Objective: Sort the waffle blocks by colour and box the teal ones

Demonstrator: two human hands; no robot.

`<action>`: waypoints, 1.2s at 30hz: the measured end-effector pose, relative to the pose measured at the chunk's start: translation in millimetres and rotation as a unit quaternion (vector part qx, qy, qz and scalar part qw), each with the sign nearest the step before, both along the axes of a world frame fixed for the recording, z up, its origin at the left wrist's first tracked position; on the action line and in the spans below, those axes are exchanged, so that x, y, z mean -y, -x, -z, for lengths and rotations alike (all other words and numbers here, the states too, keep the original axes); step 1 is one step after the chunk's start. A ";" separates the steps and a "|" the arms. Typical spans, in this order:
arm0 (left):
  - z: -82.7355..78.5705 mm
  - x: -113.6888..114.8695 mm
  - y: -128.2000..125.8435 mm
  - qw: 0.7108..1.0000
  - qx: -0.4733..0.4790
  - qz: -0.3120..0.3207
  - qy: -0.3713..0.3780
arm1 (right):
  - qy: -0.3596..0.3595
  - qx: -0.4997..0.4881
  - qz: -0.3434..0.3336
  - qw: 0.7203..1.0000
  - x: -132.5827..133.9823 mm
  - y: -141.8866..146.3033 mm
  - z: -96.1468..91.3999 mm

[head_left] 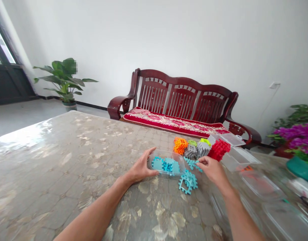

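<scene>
My left hand [142, 166] is wrapped round the left end of a clear plastic container [169, 154]. Turquoise interlocking building pieces [166, 165] lie inside it. To the right of the container, my right hand [212, 170] pinches a turquoise building piece [193, 163] between thumb and fingers, just above or on the tabletop; which of these I cannot tell. Nearer to me, a small heap of turquoise pieces [188, 182] rests on the table, close to the container's right front corner.
Behind my right hand stand piles of orange [180, 145], grey [203, 149], lime and red pieces [220, 149]. Clear boxes [234, 158] and lids lie on the right of the patterned table [76, 180]. Beyond it are a wooden bench [179, 90] and potted plants [66, 83].
</scene>
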State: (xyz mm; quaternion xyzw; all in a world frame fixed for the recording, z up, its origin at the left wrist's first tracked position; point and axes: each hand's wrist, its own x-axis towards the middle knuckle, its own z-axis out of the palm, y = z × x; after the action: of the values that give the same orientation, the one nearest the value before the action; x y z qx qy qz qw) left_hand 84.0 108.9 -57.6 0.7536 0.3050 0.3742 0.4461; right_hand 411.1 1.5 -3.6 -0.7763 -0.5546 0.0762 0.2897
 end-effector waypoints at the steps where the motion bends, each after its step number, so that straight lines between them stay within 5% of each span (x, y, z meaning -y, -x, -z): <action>1: 0.0 -0.1 0.2 1.000 -0.002 0.000 -0.001 | -0.029 -0.008 0.002 1.000 -0.1 8.7 -8.3; 6: 0.9 -0.5 1.2 1.000 -0.008 0.006 -0.005 | -0.099 0.001 -0.099 0.990 -11.4 75.2 -30.2; 13: 1.8 0.1 0.2 1.000 -0.007 0.001 -0.021 | -0.039 0.153 -0.170 0.973 -42.6 138.6 -14.2; 29: 1.4 -0.2 -0.4 0.999 -0.005 0.005 -0.034 | 0.018 0.201 -0.204 0.958 -55.1 146.8 -13.7; 36: 3.2 -1.0 0.1 1.000 -0.005 0.011 -0.017 | -0.087 0.060 -0.162 0.981 -52.6 119.5 -13.0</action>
State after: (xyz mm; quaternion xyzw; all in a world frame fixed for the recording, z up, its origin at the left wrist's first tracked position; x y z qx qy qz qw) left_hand 83.9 109.9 -60.8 0.7663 0.2927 0.3702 0.4359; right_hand 291.5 54.2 9.3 -0.6510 -0.6942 0.0270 0.3059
